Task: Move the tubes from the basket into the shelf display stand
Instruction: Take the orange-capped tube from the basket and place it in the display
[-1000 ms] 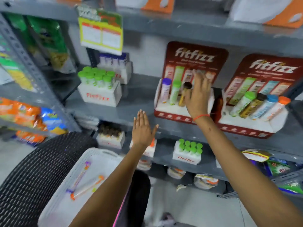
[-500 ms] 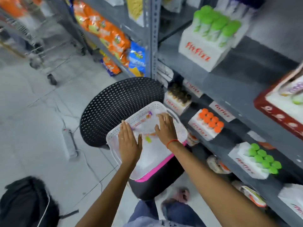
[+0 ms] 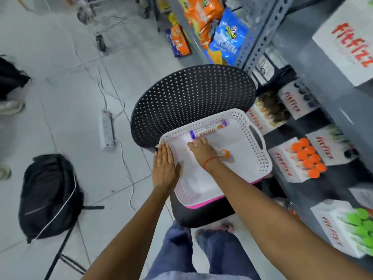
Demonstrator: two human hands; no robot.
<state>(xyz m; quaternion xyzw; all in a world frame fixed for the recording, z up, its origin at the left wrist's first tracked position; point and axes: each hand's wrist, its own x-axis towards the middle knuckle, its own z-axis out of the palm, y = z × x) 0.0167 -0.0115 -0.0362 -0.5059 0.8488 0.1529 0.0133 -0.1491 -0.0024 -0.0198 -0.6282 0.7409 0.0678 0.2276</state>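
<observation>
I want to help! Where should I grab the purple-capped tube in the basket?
Probably pinch the purple-capped tube around its middle, coming straight down from above. It lies flat on the basket floor, its long sides bare, and the right hand sits just beside it over the orange-capped tube.

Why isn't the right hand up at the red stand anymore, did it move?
Yes. The right hand came down from the shelf stand into the white basket, onto the orange-capped tube.

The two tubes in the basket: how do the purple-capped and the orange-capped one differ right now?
The purple-capped tube lies fully exposed near the far wall of the basket, untouched; the orange-capped tube sits nearer the middle, mostly hidden under the right hand, only its cap end showing. Their caps point opposite ways: purple towards the left hand, orange towards the shelf side. Both lie flat on the basket floor.
</observation>
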